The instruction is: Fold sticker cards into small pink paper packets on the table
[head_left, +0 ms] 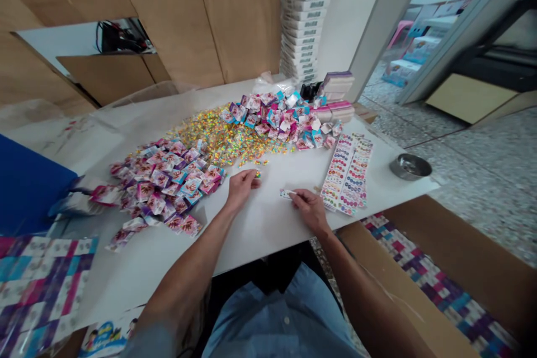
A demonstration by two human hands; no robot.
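Observation:
My left hand (242, 189) is closed in a pinch above the white table, with a small yellow-green candy piece (258, 174) at its fingertips. In the fingers of my right hand (309, 210) is a small printed sticker strip (286, 194), held low over the tabletop. Sheets of round colourful stickers (346, 173) lie just right of that hand. Beyond my left hand spreads a heap of small yellow, orange and green candies (226, 137). A pile of little printed boxes (163, 176) in pink, purple and blue lies to the left.
More small boxes (281, 117) are heaped at the back of the table (268, 224). A round metal bowl (411, 166) stands near the right edge. Below right is a cardboard carton (398, 279) with packed boxes. A wrapped pack (42, 285) lies front left; a white stack (308, 17) rises behind.

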